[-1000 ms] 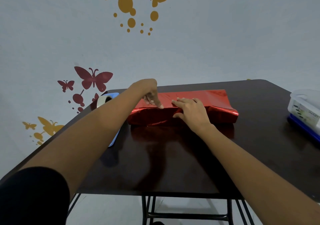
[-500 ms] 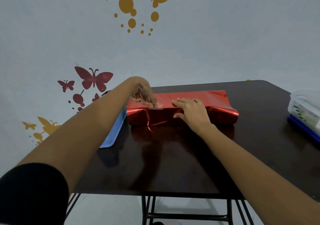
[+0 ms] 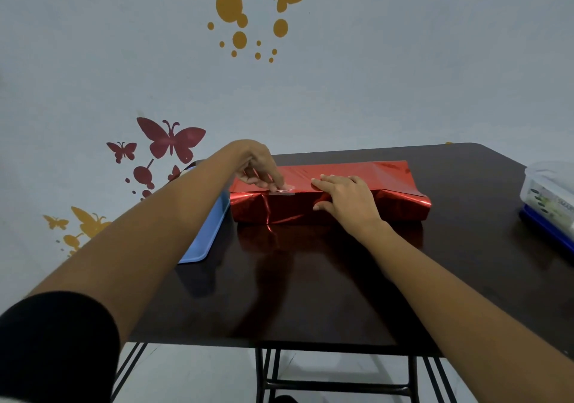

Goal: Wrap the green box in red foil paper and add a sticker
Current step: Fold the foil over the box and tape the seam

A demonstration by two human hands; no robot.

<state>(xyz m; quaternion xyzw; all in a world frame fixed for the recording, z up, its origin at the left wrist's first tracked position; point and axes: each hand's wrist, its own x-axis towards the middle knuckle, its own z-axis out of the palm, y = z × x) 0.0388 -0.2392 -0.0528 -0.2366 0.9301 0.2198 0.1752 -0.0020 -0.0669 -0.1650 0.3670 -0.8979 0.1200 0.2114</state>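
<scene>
On the dark glossy wooden desk, toward its far edge, a flat rectangular box wrapped in shiny red foil paper was seen lying, with no green surface left showing. The right hand was laid flat over the near top edge, its fingers straight. Nothing was gripped; the overlapping foil was only pressed down. The left hand was held over the left part of the wrapped box, its fingers curled down onto a small clear strip of tape. The strip appeared to be pinched at one end and laid over the seam, but how far it was already stuck could not be told. A light blue plastic tray lay just beside the box's left end, and a clear lidded plastic container stood well apart on the right.

Trouble was judged most likely at the seam. If the right hand's pressure were eased too soon, the springy foil could lift and the strip could be set crooked or onto a wrinkle. The creased foil on the near side could also be torn by a hard rub. The sticker had not yet been added.
</scene>
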